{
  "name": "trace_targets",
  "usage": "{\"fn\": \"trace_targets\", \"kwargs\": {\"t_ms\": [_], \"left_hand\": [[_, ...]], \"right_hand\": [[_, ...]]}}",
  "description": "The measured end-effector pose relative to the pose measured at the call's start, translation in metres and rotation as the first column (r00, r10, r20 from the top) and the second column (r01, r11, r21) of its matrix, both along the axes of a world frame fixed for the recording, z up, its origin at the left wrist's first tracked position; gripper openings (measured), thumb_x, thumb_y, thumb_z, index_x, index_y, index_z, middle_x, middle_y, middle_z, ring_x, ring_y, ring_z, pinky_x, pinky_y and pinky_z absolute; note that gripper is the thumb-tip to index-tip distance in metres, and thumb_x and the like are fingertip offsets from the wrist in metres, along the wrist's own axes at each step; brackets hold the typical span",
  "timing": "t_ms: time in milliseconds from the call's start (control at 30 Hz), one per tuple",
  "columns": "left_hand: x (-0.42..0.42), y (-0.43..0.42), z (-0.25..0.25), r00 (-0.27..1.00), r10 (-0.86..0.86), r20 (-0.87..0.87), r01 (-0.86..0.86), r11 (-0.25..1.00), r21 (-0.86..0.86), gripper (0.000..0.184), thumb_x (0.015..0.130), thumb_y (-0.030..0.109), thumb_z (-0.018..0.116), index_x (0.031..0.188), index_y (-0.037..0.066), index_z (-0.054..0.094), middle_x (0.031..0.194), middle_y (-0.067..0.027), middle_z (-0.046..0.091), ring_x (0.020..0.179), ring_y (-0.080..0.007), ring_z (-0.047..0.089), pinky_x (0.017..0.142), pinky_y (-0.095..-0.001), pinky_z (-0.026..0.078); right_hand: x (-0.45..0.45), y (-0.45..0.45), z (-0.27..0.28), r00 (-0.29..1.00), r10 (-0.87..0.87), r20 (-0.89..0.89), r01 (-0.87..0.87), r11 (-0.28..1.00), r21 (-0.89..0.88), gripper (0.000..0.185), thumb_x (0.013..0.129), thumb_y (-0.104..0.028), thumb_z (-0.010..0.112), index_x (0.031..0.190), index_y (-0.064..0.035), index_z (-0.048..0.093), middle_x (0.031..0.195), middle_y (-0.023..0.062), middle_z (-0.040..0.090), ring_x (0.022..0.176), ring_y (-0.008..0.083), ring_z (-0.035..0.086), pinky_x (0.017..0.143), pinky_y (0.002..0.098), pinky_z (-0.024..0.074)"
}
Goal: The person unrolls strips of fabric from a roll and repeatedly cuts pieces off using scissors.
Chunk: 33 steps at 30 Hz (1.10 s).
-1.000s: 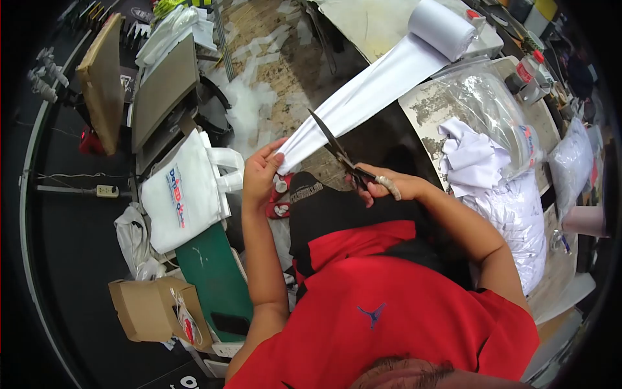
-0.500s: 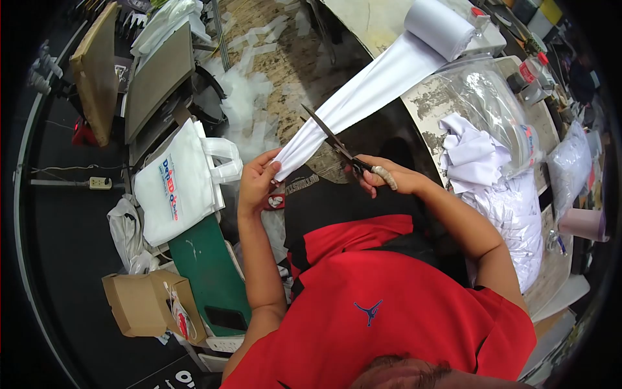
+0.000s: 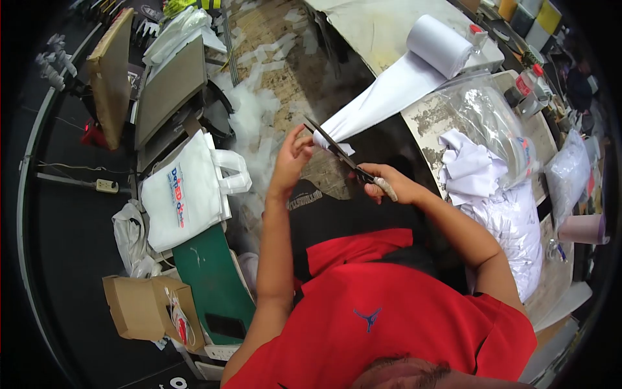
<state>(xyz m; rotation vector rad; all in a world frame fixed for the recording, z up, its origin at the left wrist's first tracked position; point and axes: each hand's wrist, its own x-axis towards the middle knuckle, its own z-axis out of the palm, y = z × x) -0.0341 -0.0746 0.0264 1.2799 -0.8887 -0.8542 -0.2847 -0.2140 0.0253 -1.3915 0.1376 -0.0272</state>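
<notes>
A strip of white fabric runs down from a roll toward me, gathering into folds at its near end. At that end, the curled fingers of my left hand close on the fabric's edge, though the fingertips are partly hidden. My right hand is closed around the handles of dark scissors; one handle has a pale wrapping. Their blades point up and left, crossing the fabric beside my left fingers. A small flap of fabric shows just right of the blades.
To the left lie white printed bags, a green board with a dark phone, and an open cardboard box. On the right table are crumpled white fabric, a clear plastic bag and a pink cup.
My left hand has moved up and right along the fabric, closer to the blades. The fabric between roll and hand is shorter. The scissors have shifted slightly down.
</notes>
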Motion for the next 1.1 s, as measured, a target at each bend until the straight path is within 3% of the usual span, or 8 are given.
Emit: {"fn": "trace_targets", "kwargs": {"t_ms": [100,133,267,367,433,533,767,1100], "left_hand": [[-0.019,-0.042,-0.014,0.998,-0.002,-0.062,-0.002,0.998,-0.066,0.095,0.08,0.058,0.073,0.146,0.001,0.037,0.118,-0.0056,0.06,0.1,-0.0137,0.057,0.091,-0.0287,0.046],[-0.03,-0.047,-0.011,0.964,-0.067,-0.258,0.05,0.996,-0.072,0.093,0.078,0.061,0.073,0.143,0.002,0.043,0.123,-0.0066,0.059,0.107,-0.014,0.056,0.093,-0.0289,0.046],[-0.046,-0.063,-0.004,0.979,-0.025,-0.205,-0.012,0.984,-0.177,0.095,0.076,0.067,0.071,0.14,0.002,0.045,0.13,-0.0104,0.057,0.12,-0.0198,0.054,0.099,-0.034,0.046],[-0.051,-0.059,-0.001,0.984,0.031,-0.174,-0.068,0.975,-0.212,0.094,0.076,0.069,0.068,0.139,0.003,0.047,0.11,-0.0052,0.063,0.096,-0.0134,0.061,0.075,-0.0268,0.051],[-0.044,-0.047,0.0,0.963,-0.107,-0.246,0.089,0.992,-0.086,0.09,0.077,0.071,0.064,0.135,0.003,0.052,0.083,0.0025,0.059,0.065,-0.0051,0.052,0.051,-0.0198,0.039],[-0.051,-0.046,-0.004,0.951,-0.131,-0.28,0.124,0.991,-0.045,0.086,0.077,0.072,0.063,0.128,0.003,0.057,0.067,0.0071,0.048,0.05,-0.0013,0.036,0.043,-0.0191,0.023],[-0.057,-0.041,-0.02,0.942,-0.148,-0.3,0.149,0.989,-0.019,0.072,0.083,0.069,0.058,0.114,0.004,0.061,0.064,0.0072,0.042,0.049,-0.0016,0.031,0.044,-0.0198,0.021],[-0.057,-0.042,-0.018,0.942,-0.128,-0.309,0.132,0.991,-0.009,0.068,0.08,0.066,0.064,0.108,0.004,0.061,0.059,0.008,0.04,0.046,-0.0021,0.03,0.044,-0.0219,0.02]], "right_hand": [[-0.001,-0.001,-0.001,0.999,0.007,-0.044,-0.008,1.0,-0.029,0.068,0.087,-0.053,0.071,0.13,-0.0035,0.053,0.074,-0.0006,0.053,0.062,0.0083,0.052,0.057,0.0241,0.0441],[-0.001,-0.002,-0.004,0.999,0.006,-0.038,-0.006,1.0,-0.01,0.068,0.086,-0.053,0.071,0.129,-0.004,0.054,0.074,-0.0009,0.053,0.062,0.0083,0.052,0.057,0.0244,0.0445],[-0.002,-0.005,-0.001,1.0,0.006,-0.008,-0.005,0.998,0.066,0.061,0.089,-0.05,0.07,0.127,-0.0049,0.054,0.073,-0.0016,0.053,0.062,0.008,0.052,0.057,0.0242,0.0445],[-0.003,-0.004,-0.001,1.0,0.02,0.008,-0.02,0.999,0.035,0.05,0.093,-0.045,0.066,0.122,-0.0056,0.054,0.07,-0.0027,0.051,0.06,0.0071,0.05,0.055,0.0238,0.0432],[-0.004,-0.001,0.002,0.998,0.037,0.047,-0.039,0.998,0.057,0.041,0.098,-0.04,0.061,0.119,-0.0056,0.055,0.068,-0.0036,0.049,0.057,0.0067,0.048,0.053,0.024,0.0426],[-0.004,-0.001,-0.006,0.99,0.09,0.11,-0.109,0.977,0.182,0.045,0.098,-0.043,0.06,0.123,-0.006,0.054,0.072,-0.0015,0.05,0.062,0.0085,0.05,0.059,0.0249,0.0451],[-0.004,-0.001,-0.016,0.988,0.133,0.084,-0.15,0.959,0.241,0.068,0.089,-0.06,0.061,0.128,-0.0049,0.051,0.075,0.0,0.051,0.067,0.0092,0.05,0.061,0.0259,0.0447],[-0.007,-0.001,-0.015,0.993,0.118,0.006,-0.11,0.899,0.424,0.049,0.097,-0.046,0.059,0.124,-0.0049,0.054,0.072,-0.0012,0.048,0.061,0.0095,0.047,0.054,0.0277,0.0429]]}}
